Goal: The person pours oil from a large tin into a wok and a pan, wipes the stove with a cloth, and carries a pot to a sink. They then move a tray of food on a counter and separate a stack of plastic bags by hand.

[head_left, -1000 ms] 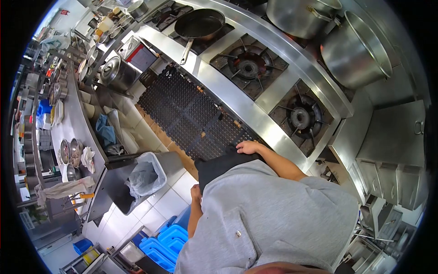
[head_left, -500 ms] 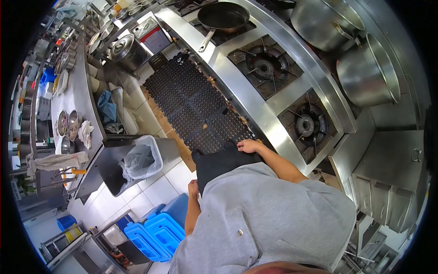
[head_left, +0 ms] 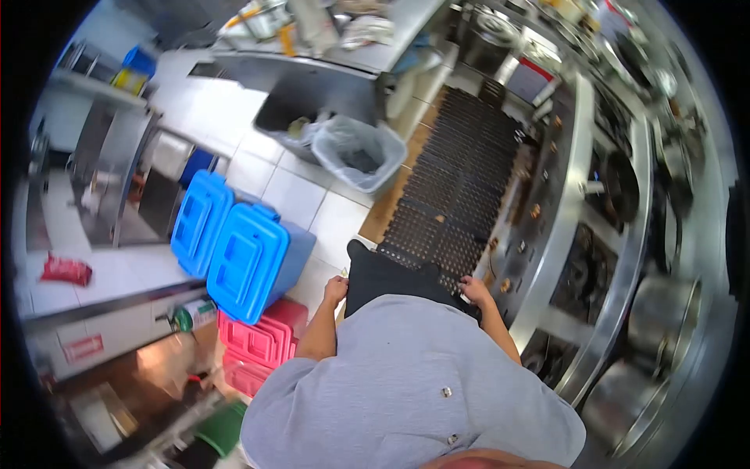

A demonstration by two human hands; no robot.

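My left hand [head_left: 336,289] hangs beside my black trousers [head_left: 391,275], its fingers curled closed. Whether anything is inside that hand cannot be made out. On the other side of my body, my right hand [head_left: 474,291] is held low near the edge of the black rubber floor mat [head_left: 449,184]. Its fingers are loosely bent and apart, and no object shows in them. My grey shirt fills the lower middle of the view.
A lined grey bin [head_left: 383,180] stands ahead left. Blue-lidded bins [head_left: 246,254] and red-lidded bins [head_left: 262,336] line my left. Along my right runs the stove [head_left: 539,281], with a frying pan [head_left: 621,187] and large pots [head_left: 664,313]. White tiles [head_left: 301,191] cover the floor.
My view has swung to the left: the stove has shifted to the right edge, and the bins now sit higher and nearer. Both hands stay low beside my body.
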